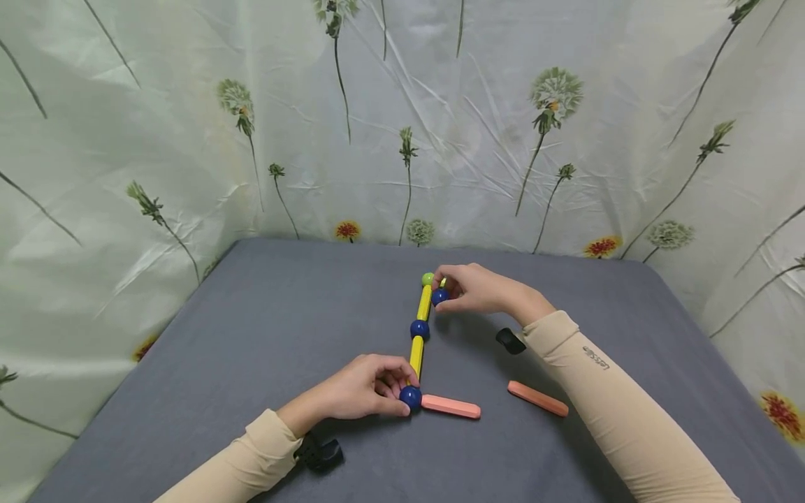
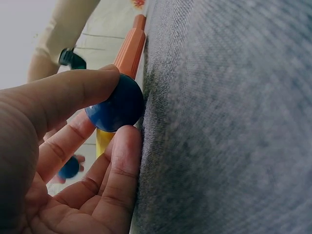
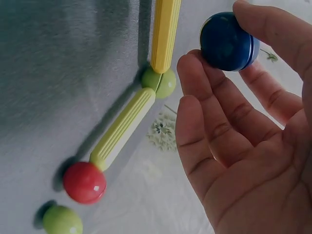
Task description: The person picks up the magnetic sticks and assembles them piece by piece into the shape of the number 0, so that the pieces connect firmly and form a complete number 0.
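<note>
My left hand (image 1: 365, 388) pinches a blue ball (image 2: 117, 105) between thumb and fingers, low at the cloth. From that ball a salmon rod (image 1: 451, 406) points right and a yellow rod (image 1: 416, 355) runs away from me. A second blue ball (image 1: 419, 330) joins it to another yellow rod (image 1: 424, 304), which ends at a green ball (image 1: 428, 279). Beside this far end, my right hand (image 1: 481, 288) holds a separate blue ball (image 3: 229, 41) at its fingertips, raised off the cloth. A pale yellow-green rod (image 3: 122, 126) links the green ball to a red ball (image 3: 84, 182).
A loose orange rod (image 1: 537, 398) lies on the grey cloth (image 1: 283, 307) near my right forearm. Another green ball (image 3: 62, 220) sits past the red one in the right wrist view. A floral curtain (image 1: 377, 105) hangs behind the table's far edge.
</note>
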### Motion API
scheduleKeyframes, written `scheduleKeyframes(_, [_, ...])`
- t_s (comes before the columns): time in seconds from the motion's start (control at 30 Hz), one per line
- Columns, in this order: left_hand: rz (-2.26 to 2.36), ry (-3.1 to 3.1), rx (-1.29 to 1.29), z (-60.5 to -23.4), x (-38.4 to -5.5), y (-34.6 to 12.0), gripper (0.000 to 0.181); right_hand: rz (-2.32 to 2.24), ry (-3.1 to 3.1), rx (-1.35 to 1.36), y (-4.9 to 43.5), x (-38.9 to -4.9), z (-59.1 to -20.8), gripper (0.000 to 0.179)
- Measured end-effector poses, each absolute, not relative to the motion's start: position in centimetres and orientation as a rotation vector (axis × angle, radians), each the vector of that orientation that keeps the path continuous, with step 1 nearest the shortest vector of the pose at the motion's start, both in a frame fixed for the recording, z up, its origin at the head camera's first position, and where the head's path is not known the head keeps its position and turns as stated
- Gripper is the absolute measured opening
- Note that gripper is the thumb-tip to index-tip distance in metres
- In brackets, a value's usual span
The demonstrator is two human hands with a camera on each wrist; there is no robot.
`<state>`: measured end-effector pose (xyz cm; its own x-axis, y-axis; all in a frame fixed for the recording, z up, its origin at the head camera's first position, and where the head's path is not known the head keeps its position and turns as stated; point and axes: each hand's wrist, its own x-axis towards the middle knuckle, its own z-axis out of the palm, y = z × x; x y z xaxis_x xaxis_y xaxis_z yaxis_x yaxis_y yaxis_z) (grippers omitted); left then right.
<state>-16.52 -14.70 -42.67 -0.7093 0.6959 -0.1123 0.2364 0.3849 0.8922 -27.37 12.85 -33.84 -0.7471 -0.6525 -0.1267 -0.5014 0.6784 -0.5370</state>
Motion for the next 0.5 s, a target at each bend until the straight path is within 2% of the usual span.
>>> scheduleKeyframes(0.17, [1.279,2.176,0.791,-42.8,-16.6,-14.7,0.029,-0.667,2.606,-0.922,14.4,-25.9,-33.8,0.044])
scheduleKeyframes(0.5, [1.274,2.181,0.779,-42.5,-16.5,-14.5,0.029,-0.705,2.557,-0.865,16.7,-23.1,-34.0,0.036])
